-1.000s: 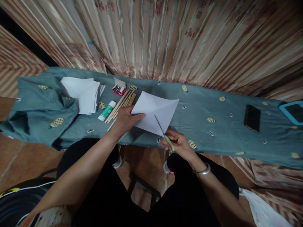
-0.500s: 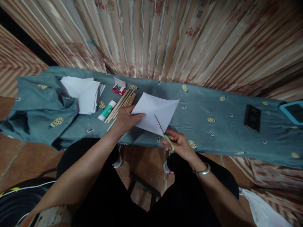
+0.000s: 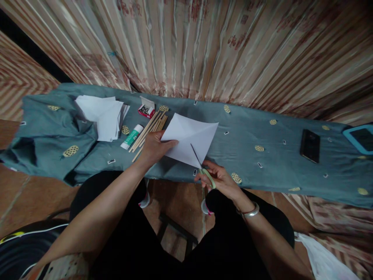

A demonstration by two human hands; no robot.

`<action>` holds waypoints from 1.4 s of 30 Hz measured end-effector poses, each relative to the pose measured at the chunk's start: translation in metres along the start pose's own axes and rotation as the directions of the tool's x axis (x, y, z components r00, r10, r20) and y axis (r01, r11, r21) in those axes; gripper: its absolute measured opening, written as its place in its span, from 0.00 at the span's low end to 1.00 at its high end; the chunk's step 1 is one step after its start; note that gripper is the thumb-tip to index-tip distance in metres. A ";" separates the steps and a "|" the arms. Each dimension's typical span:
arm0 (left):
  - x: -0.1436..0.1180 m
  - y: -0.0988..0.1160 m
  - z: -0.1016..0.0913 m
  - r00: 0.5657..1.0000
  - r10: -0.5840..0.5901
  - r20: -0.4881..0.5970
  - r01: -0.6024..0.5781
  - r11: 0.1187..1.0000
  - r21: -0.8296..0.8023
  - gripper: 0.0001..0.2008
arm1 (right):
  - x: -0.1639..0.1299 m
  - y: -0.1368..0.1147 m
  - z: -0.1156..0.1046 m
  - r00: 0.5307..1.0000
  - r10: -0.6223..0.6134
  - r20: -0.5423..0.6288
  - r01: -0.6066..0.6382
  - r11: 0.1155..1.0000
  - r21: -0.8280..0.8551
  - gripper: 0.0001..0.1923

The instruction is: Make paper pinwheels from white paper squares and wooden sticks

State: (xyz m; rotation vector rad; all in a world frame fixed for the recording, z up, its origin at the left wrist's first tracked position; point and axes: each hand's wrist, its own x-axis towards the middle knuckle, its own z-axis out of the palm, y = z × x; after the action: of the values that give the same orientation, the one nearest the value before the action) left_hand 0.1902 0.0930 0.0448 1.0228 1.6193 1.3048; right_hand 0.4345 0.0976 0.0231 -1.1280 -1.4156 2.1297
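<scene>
A white sheet of paper with faint diagonal creases is held above the cloth by my left hand, thumb on top and fingers beneath its left edge. My right hand grips a pair of scissors with light green handles. Their blade lies over the paper, pointing in from its lower corner toward the middle. Several wooden sticks lie just beyond my left hand, and a glue stick with a green label rests beside them.
A blue-green cloth with pineapple prints covers the long surface. On it are a stack of white paper, a small red box of metal pieces, a dark phone and a blue-framed device. A pleated curtain hangs behind.
The scissors' handles and my right fingers have shifted slightly, with the blade still over the paper. The sheet has moved a little to the left. My left hand keeps its hold.
</scene>
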 end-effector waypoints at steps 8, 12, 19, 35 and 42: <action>0.009 -0.012 -0.023 0.990 0.012 -0.142 -0.015 1.000 -0.016 0.18 | -0.035 -0.028 -0.059 0.998 0.004 0.062 0.010 0.976 -0.218 0.21; 0.004 -0.013 -0.022 0.999 0.011 -0.054 -0.007 0.997 0.082 0.17 | -0.043 -0.037 -0.070 0.891 -0.328 -0.315 0.234 0.925 -0.300 0.23; -0.008 -0.014 0.006 0.953 0.021 0.304 -0.149 0.902 0.405 0.09 | -0.027 -0.046 -0.023 0.793 -0.570 -0.214 0.234 0.610 -0.757 0.24; -0.004 -0.016 -0.004 0.973 0.218 0.075 -0.213 0.974 -0.075 0.51 | 0.011 -0.031 -0.030 0.687 -0.590 -0.424 0.202 0.715 -0.669 0.20; -0.045 -0.018 0.037 0.939 0.170 0.300 -0.130 0.980 -0.150 0.58 | 0.032 -0.025 -0.016 0.615 -0.548 -0.566 0.310 0.829 -0.466 0.22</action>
State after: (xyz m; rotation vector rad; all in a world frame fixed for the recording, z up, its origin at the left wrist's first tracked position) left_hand 0.2389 0.0608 0.0260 1.2243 1.2243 1.2547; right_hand 0.4229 0.1396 0.0284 -1.3152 -1.4748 0.9753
